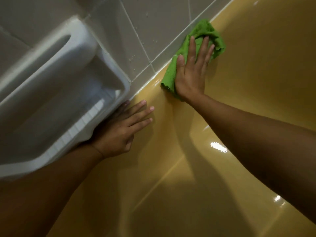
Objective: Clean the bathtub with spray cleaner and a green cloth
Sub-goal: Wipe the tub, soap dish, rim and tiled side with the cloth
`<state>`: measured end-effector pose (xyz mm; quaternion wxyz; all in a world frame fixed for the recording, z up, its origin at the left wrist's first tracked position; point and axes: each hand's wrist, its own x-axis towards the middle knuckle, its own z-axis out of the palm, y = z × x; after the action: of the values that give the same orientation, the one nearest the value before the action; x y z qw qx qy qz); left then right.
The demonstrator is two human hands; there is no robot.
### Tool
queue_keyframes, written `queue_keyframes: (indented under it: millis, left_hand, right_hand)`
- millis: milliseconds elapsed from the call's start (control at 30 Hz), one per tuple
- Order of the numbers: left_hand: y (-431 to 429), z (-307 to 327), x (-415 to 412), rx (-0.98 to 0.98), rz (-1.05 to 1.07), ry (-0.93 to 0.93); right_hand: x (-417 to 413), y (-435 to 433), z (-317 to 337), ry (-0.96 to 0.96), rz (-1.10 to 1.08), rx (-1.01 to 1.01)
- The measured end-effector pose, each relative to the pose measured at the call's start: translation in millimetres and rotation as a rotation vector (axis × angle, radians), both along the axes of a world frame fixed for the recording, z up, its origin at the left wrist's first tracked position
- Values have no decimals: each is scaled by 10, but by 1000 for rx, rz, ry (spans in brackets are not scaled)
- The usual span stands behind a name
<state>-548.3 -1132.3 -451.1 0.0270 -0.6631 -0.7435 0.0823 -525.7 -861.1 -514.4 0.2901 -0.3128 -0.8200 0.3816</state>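
Nearest the camera, the left forearm [51, 194] was seen entering from the lower left corner, in shadow. The left hand [118, 132] was laid flat on the yellow bathtub [256, 91], palm down, fingers straight and slightly spread, nothing held. Its knuckle side was tucked just beneath the lower edge of a white soap holder [59, 86] fixed to the wall; whether the two touched could not be determined.

The right forearm [256, 134] was extended from the right edge across the bathtub. The right hand [193, 71] was opened flat, fingers straight and spread, and was pressed down on the green cloth [205, 29]. The cloth was not gripped, only held under the palm and fingers.

The cloth was located on the far rim of the bathtub, against the pale seam [148, 83] where the rim met the tiled wall [153, 23]. It lay crumpled, with parts showing beyond the fingertips and below the heel of the hand.

Water droplets [132, 58] were noted on the grey tiles. Bright reflections [218, 146] were noted on the bathtub's glossy surface.
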Motion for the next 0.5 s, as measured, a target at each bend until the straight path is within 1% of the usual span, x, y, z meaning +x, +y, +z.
queue_keyframes:
  millis: [133, 267, 400, 500]
  left_hand:
    - [50, 15, -12, -25, -4, -2]
    - [78, 23, -17, -32, -8, 2]
    - [71, 17, -15, -37, -21, -9]
    - [70, 15, -23, -38, -20, -5]
  right_hand:
    - [126, -303, -89, 83, 57, -53]
    - [266, -546, -335, 147, 129, -194]
    - [302, -683, -568, 134, 84, -397]
    - [291, -615, -565, 140, 70, -460]
